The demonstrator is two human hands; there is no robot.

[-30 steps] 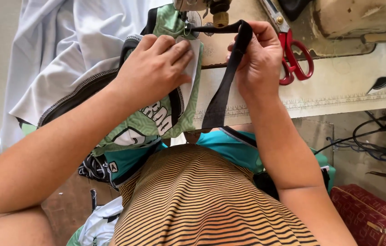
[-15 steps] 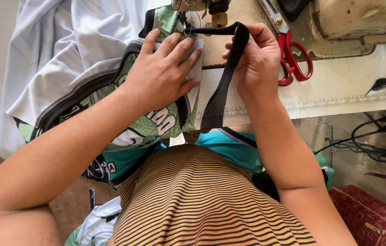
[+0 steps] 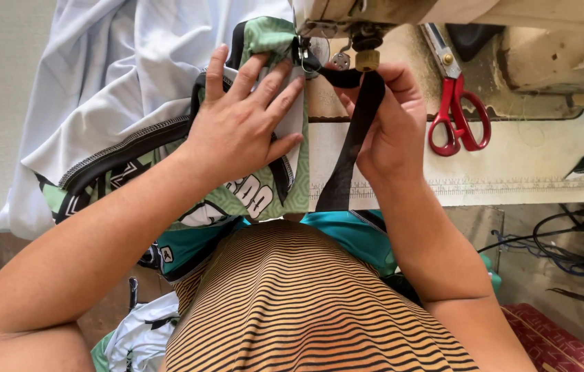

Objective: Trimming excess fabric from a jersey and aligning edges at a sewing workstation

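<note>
- The left hand lies flat, fingers spread, on the green patterned garment; it grasps nothing and presses the cloth down against the work table, in my judgement to keep it flat and stop it sliding near the needle.
- The right hand is closed around the black strap, thumb and fingers pinching its upper end just below the presser foot of the sewing machine; the grip looks snug, probably to keep the strap taut and lined up with the cloth edge.
- The strap runs from under the foot, down through the right hand, over the table edge and toward the person's lap.
- The garment lies partly on the table under the left hand, its top edge tucked at the needle area, the rest hanging over the edge beside the striped shirt.
- A pale grey cloth is piled left of the garment, touching it.
- The red-handled scissors rest on the table right of the right hand, near but apart from it, within easy reach.
- Markings: the garment bears large white outlined lettering on green below the left palm, partly covered. A small white emblem sits on a dark patch lower down. A printed ruler strip runs along the table's front edge.
- Cables hang under the table at right.
</note>
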